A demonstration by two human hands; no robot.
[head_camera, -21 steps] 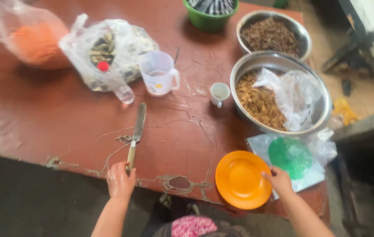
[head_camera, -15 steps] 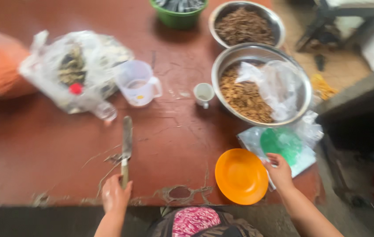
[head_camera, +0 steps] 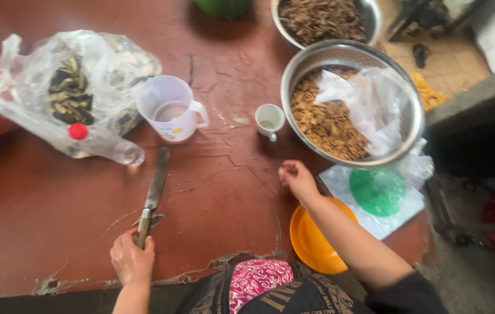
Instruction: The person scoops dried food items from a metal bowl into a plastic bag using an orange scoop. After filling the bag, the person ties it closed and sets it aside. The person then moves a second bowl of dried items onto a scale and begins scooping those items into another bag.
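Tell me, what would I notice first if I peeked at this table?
Probably the big metal bowl of brown bits on the right, with a crumpled clear bag inside. Next, the long knife lying on the red table, its handle in the left hand. The right hand hovers above a bright orange plate.

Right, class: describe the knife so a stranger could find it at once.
Start at the cracked red-brown table. Below the clear measuring jug, near the front edge, the left hand grips the knife. It is the only long, thin metal blade, pointing away from the person.
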